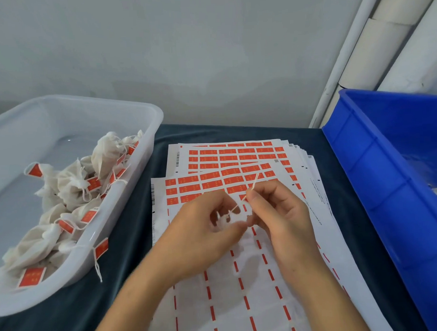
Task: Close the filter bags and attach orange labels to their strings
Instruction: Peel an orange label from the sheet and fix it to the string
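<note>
Filter bag [226, 218]: left hand [202, 230] grips neck, right hand [276, 213] pinches string [253, 186]; pull steady w/ neck pinched, cinch fully.

The cloth [131, 245] over the table is dark teal, almost slate. On it lie white sheets [240, 174] printed with rows of orange-red labels [210, 176], each carrying small yellow marks (too small to read), with black barcodes at the left margins. Where labels have been peeled away, the front sheet [231, 283] shows only white backing crossed by columns of orange-red dashes. The tub [143, 165] on the left is translucent milky white and holds off-white bags [72, 180] with orange-red tags. The crate [391, 174] on the right is bright blue. A cream string [254, 182] and a white bag [226, 218] show between the hands. The wall [184, 55] is pale grey.
</note>
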Tool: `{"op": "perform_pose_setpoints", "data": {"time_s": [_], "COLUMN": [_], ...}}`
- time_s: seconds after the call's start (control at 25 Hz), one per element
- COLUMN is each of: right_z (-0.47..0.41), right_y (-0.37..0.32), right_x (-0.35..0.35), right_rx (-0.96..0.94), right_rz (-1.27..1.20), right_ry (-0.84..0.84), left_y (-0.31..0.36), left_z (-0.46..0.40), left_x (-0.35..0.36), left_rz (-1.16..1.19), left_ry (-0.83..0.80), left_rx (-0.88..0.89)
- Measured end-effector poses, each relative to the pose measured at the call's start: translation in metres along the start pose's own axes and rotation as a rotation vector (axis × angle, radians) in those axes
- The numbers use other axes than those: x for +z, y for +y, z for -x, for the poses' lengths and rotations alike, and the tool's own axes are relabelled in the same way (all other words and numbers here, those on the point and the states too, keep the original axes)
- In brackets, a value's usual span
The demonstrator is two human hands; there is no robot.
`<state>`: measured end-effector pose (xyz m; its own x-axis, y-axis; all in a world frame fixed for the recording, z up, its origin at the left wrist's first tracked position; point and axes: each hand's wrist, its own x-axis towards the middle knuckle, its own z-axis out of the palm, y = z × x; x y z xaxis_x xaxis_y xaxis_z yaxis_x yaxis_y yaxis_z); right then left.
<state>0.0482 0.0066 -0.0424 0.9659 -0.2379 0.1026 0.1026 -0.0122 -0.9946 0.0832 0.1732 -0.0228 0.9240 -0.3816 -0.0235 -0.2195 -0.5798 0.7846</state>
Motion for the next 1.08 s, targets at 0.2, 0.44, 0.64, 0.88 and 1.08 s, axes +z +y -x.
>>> {"op": "perform_pose_setpoints", "data": {"time_s": [0.2,0.44,0.64,0.88,1.08], "right_z": [-0.001,0.002,0.013,0.014,0.002], "right_y": [0.0,-0.004,-0.026,-0.069,-0.079], "right_x": [0.003,0.007,0.03,0.087,0.145], "right_rx": [-0.027,-0.031,-0.171,-0.345,-0.473], "right_rz": [0.04,0.074,0.27,0.604,0.721], "right_ry": [0.03,-0.031,-0.382,-0.698,-0.741], "left_y": [-0.001,0.011,0.022,0.007,-0.023], "left_z": [-0.001,0.02,0.05,0.072,0.073], "left_x": [-0.019,-0.037,-0.077,-0.137,-0.16], "left_rz": [-0.19,-0.131,-0.185,-0.284,-0.46], "left_ry": [0.01,0.21,0.456,0.687,0.764], "left_rx": [-0.025,-0.01,0.074,0.088,-0.015]}}
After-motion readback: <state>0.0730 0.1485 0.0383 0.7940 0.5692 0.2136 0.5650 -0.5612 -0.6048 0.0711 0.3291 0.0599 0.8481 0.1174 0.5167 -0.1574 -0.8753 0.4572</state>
